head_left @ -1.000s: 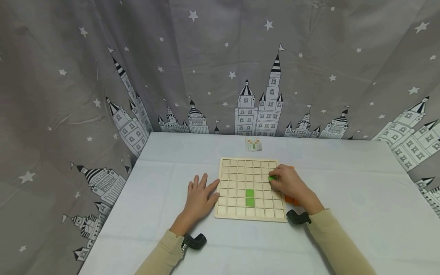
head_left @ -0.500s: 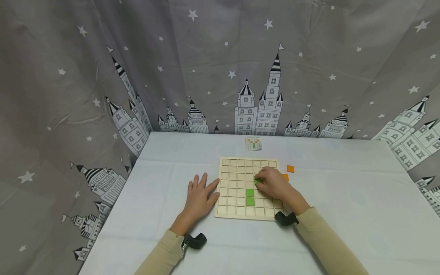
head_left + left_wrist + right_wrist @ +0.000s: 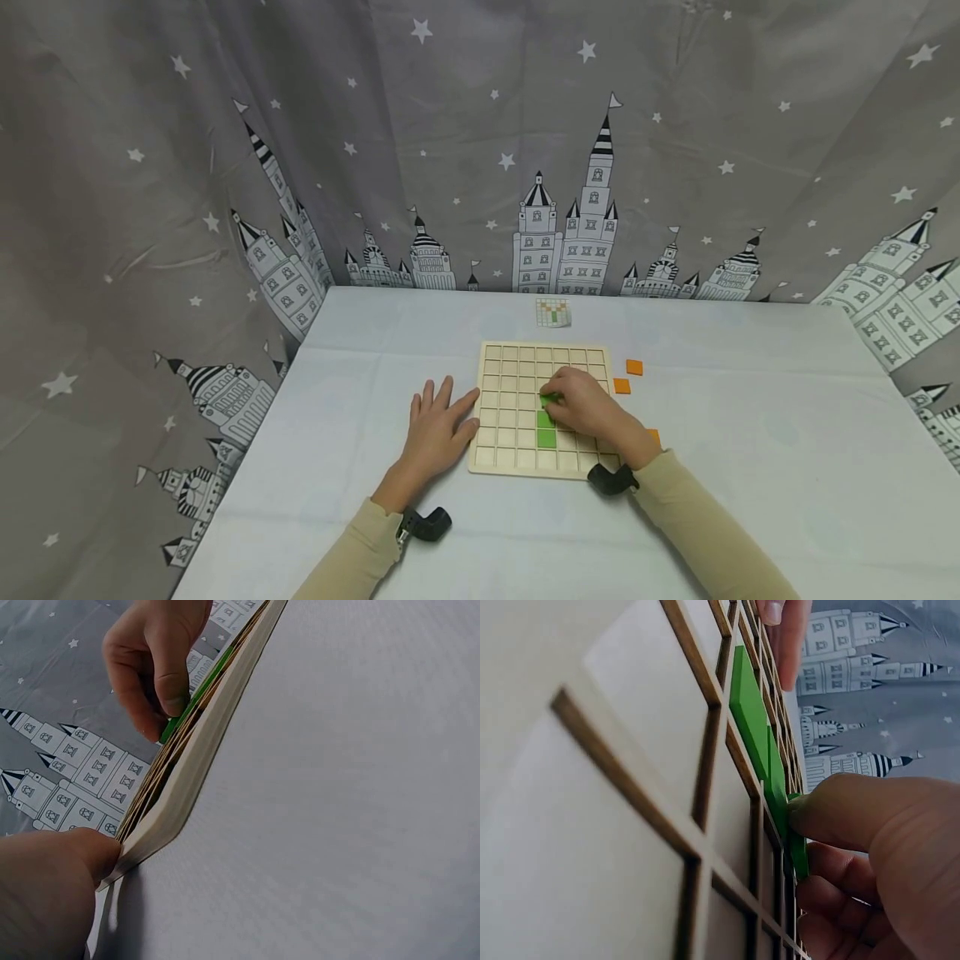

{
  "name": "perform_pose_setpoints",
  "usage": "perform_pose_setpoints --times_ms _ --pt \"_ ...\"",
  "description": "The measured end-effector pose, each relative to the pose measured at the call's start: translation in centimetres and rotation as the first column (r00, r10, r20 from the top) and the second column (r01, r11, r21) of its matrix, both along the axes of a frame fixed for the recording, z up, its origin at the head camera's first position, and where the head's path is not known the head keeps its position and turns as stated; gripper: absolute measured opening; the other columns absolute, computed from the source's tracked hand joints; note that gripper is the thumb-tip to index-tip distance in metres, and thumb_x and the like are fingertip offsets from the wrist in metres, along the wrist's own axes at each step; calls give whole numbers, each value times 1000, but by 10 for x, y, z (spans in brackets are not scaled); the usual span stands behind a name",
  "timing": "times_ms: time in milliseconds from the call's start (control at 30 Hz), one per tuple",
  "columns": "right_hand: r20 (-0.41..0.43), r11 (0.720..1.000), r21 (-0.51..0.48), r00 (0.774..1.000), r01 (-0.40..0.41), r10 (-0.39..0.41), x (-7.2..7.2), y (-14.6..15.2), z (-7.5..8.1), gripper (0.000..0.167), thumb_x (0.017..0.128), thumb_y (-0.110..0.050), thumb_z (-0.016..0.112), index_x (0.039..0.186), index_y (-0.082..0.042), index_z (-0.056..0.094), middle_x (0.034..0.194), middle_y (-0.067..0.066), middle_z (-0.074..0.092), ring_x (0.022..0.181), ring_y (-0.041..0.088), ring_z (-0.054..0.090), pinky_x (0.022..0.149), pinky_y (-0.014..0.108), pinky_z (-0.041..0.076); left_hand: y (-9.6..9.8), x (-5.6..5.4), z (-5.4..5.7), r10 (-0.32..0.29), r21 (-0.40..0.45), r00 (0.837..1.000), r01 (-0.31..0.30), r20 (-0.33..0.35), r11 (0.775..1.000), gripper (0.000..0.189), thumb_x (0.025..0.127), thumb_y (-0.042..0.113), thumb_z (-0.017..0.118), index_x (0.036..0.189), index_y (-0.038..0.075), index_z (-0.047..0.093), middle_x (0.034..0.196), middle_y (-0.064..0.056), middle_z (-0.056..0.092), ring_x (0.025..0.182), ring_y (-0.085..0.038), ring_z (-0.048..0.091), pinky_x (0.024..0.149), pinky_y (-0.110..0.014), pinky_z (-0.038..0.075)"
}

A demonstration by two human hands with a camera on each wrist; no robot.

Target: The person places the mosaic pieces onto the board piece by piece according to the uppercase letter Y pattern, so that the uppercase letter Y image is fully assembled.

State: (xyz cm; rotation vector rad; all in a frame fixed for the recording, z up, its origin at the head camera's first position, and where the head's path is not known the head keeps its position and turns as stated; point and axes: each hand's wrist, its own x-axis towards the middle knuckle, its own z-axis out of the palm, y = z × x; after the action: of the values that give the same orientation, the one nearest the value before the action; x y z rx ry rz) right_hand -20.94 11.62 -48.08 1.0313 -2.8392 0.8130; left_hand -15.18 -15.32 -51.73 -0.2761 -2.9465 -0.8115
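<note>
A pale wooden grid board (image 3: 510,457) lies on the table, with two green square tiles (image 3: 546,438) set in neighbouring cells of one column. My right hand (image 3: 588,408) pinches a third green tile (image 3: 799,851) between thumb and fingers, right at the cell above those two. In the right wrist view it stands tilted against the grid. My left hand (image 3: 435,437) lies with fingers spread on the table at the board's left edge, its thumb (image 3: 94,851) and index fingertip touching the rim.
Orange square tiles (image 3: 634,367) lie on the white table (image 3: 750,400) to the right of the board, one partly hidden by my right wrist. A small printed pattern card (image 3: 552,313) is behind the board. A grey castle-print curtain (image 3: 450,125) hangs at the back.
My right hand has carried the green tile leftward from the board's right side to the column of the other green tiles, uncovering orange tiles. The left hand has stayed put.
</note>
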Motion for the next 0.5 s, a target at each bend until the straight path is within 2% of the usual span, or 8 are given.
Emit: perform_pose_setpoints --times_ms 500 --pt "-27 1000 11 1000 1 -1 2 -4 -2 19 87 -2 71 104 -1 79 98 10 73 90 22 67 78 35 57 0 2 0 -9 -1 1000 9 -14 1000 47 98 29 59 143 15 61 158 -31 39 150 -59 22 117 -75 17"
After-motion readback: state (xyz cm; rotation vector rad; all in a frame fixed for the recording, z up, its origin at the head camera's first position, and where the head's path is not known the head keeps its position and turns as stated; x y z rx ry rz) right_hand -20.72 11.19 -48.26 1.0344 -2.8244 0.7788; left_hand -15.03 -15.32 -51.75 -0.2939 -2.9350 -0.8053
